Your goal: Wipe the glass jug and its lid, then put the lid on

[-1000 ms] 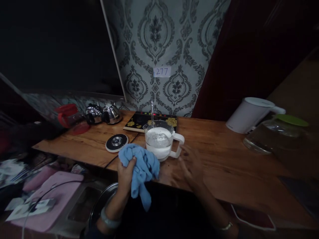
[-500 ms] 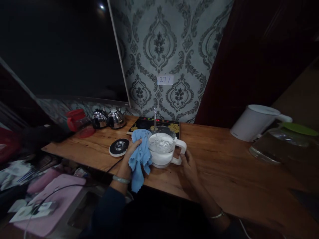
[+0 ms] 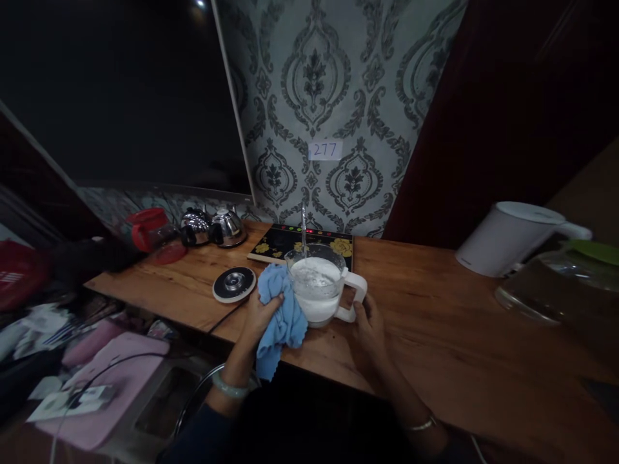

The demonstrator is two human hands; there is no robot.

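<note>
A clear glass kettle [image 3: 316, 296] with a white band and white handle stands upright near the counter's front edge. My right hand [image 3: 371, 325] grips its handle at the right side. In my left hand [image 3: 264, 312] is a crumpled blue cloth [image 3: 285, 322], pressed against the kettle's left side, its lower end hanging over the counter edge. To the left lies a round black kettle base [image 3: 235, 284] with a metal centre and a cord. Part of the kettle's left wall is hidden behind the cloth.
Behind the kettle lies a black induction cooktop [image 3: 290, 243] with yellow flowers and a thin metal spout [image 3: 304, 229]. Two shiny metal teapots [image 3: 227, 227] and a red-lidded jug [image 3: 164, 241] stand back left. At right are a white kettle [image 3: 507, 238] and a green-lidded glass jug [image 3: 551, 283].
My left hand and the cloth have moved down along the kettle's left side. My right hand keeps its hold on the handle. The view has shifted slightly.
</note>
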